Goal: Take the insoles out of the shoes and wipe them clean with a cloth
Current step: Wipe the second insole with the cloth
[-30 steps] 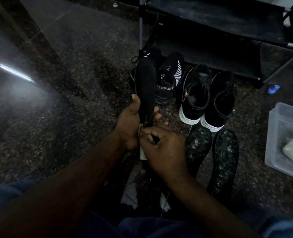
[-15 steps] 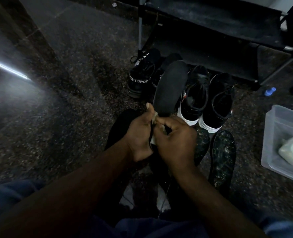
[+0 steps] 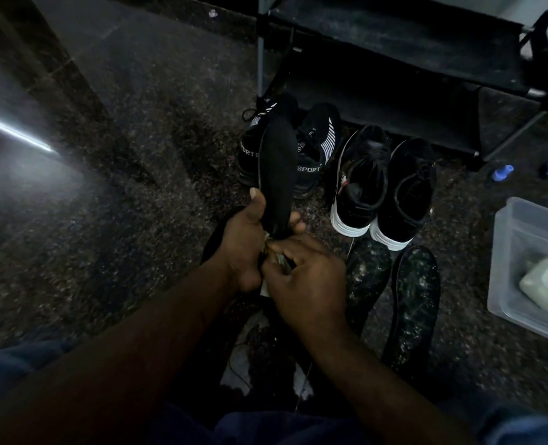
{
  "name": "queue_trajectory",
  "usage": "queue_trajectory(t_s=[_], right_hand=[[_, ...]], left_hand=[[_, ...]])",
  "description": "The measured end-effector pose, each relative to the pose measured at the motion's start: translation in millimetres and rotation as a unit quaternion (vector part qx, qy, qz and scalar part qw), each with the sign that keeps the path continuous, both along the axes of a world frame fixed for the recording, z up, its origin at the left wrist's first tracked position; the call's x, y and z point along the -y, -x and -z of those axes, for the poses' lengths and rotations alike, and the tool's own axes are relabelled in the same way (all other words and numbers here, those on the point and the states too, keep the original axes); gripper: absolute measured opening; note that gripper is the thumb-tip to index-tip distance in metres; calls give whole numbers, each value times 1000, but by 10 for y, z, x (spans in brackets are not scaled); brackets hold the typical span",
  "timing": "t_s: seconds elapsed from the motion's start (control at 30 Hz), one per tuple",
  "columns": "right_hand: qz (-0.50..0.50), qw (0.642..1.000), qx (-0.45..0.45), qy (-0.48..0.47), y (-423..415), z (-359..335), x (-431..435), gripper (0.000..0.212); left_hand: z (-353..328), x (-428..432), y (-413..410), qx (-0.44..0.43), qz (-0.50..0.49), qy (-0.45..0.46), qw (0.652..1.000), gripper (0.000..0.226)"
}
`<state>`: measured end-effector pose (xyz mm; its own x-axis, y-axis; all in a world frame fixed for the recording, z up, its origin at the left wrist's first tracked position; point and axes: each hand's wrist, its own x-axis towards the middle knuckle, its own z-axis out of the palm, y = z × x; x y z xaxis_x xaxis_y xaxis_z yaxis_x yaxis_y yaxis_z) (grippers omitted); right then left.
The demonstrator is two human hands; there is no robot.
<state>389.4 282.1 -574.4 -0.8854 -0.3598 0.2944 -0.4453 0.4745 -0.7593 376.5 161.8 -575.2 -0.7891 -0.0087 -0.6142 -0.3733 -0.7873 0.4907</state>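
Observation:
My left hand (image 3: 243,242) grips the heel end of a black insole (image 3: 277,175) that stands upright over the floor. My right hand (image 3: 308,281) pinches a pale cloth (image 3: 274,256) against the insole's lower end; most of the cloth is hidden between my hands. Two speckled insoles (image 3: 415,303) lie flat on the floor to the right. Behind them stand a black pair with white soles (image 3: 381,187) and a dark "SPORT" pair (image 3: 314,149). Another dark insole (image 3: 221,232) lies partly hidden under my left hand.
A black shoe rack (image 3: 394,59) stands at the back. A clear plastic tub (image 3: 523,271) holding a pale cloth sits at the right edge. Two small blue objects (image 3: 502,172) lie on the dark speckled floor near the rack.
The insole in my hands swung from tilted right, over the white-soled pair, back to upright in front of the "SPORT" shoes. Both hands keep their hold.

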Motion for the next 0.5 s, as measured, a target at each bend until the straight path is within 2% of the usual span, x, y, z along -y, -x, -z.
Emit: queue_trajectory(t_s=[0.23,0.4,0.5], right_hand=[[87,995,-44,-10,444,22,-175,17],[139,985,-96,-40,724,-39,-382,12],[183,980,-82,-23,873,-104,-543,11]], left_hand=[[-70,-301,-109,-34,64,-17,997,63],[-63,-346,-140,-46,151,1,987,65],[-76,-335,-134,-55,174,-2,983,69]])
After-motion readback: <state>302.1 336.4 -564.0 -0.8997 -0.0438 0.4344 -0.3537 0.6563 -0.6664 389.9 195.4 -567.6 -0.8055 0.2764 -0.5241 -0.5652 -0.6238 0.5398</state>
